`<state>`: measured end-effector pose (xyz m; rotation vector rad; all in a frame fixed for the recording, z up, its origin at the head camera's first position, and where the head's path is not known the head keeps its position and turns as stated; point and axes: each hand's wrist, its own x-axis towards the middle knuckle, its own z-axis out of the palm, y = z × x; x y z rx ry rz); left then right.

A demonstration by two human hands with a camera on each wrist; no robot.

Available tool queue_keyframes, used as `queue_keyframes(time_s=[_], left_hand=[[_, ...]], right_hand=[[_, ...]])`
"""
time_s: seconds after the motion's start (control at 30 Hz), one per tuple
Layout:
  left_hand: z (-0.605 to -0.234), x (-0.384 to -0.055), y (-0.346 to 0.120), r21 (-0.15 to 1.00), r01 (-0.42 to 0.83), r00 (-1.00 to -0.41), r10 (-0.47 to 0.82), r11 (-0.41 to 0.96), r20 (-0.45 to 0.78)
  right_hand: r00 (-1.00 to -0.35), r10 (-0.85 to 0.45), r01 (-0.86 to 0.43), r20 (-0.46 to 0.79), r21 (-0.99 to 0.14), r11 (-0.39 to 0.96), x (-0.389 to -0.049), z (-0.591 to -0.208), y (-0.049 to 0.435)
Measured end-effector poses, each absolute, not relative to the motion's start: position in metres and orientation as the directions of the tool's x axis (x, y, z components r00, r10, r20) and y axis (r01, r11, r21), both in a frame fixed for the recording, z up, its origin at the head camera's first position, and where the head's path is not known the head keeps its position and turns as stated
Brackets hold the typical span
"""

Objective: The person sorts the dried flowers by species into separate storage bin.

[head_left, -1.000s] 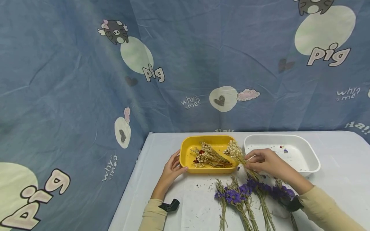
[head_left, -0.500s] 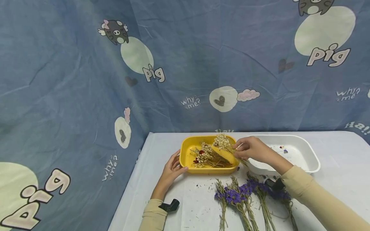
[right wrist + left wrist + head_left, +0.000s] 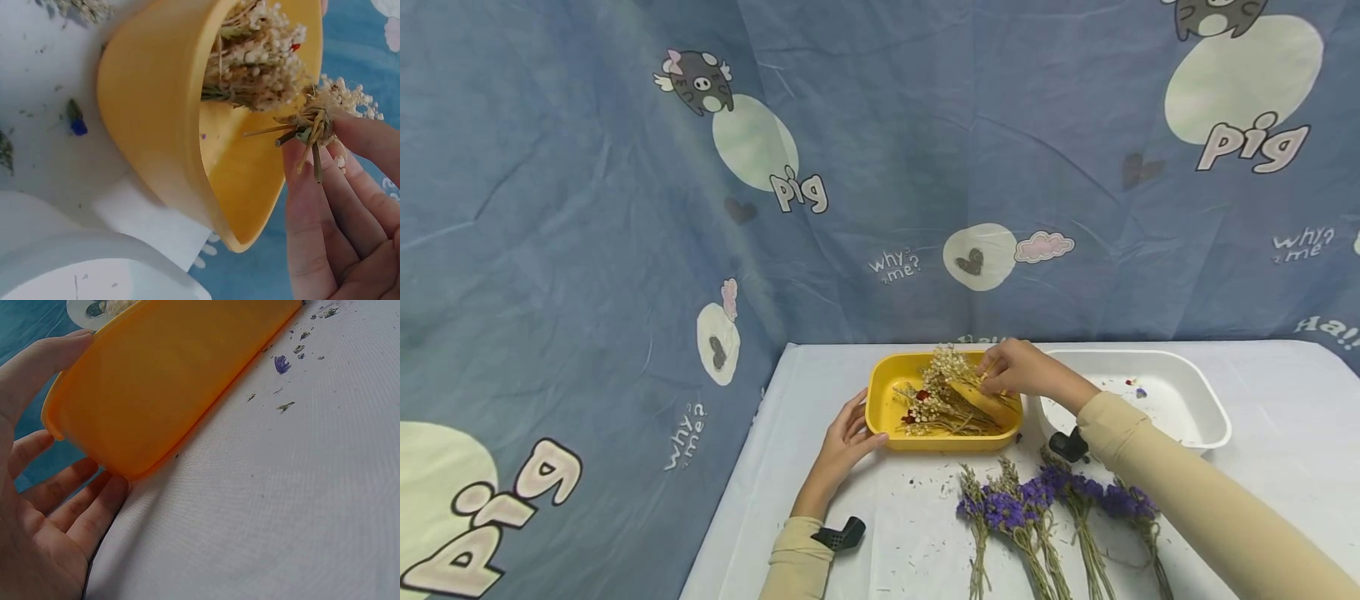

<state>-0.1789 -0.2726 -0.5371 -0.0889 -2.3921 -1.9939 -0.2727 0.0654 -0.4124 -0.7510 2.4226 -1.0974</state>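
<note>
My right hand [image 3: 1017,367] pinches the stems of a small bunch of dried cream flowers [image 3: 950,367] over the right part of the yellow tray [image 3: 943,445]. In the right wrist view the cut stem ends [image 3: 306,134] stick out from between thumb and fingers. Other dried bunches with cream blossoms and a few dark red heads [image 3: 940,408] lie inside this tray. At the tray's left front corner, my left hand [image 3: 842,446] holds on, thumb at the rim and fingers [image 3: 103,503] against the outer wall.
A white tray [image 3: 1168,417] with a few loose petals stands to the right. Several purple dried-flower bunches [image 3: 1004,509] lie in front, stems toward me. Plant crumbs are scattered over the white tablecloth [image 3: 902,533]. A blue printed curtain [image 3: 865,167] hangs behind.
My right hand has moved left with the cream flower bunch, from the gap between the trays to over the yellow tray. The left hand has stayed in place.
</note>
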Motion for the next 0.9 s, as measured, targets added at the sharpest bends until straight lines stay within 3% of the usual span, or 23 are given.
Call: queue_keyframes(time_s=[0.27, 0.57, 0.9], left_hand=[[-0.536, -0.18, -0.273, 0.981, 0.063, -0.998, 0.027, 0.183, 0.059], [-0.535, -0.18, -0.274, 0.982, 0.063, -0.998, 0.026, 0.177, 0.059], [-0.534, -0.178, -0.272, 0.984, 0.048, -0.999, 0.025, 0.169, 0.045]], right_hand=[[-0.791, -0.592, -0.327, -0.155, -0.711, 0.623, -0.286, -0.413, 0.052], [-0.745, -0.635, -0.383, -0.205, -0.648, 0.658, -0.3, -0.418, 0.038], [-0.742, -0.596, -0.353, -0.309, -0.575, 0.738, -0.299, -0.425, 0.022]])
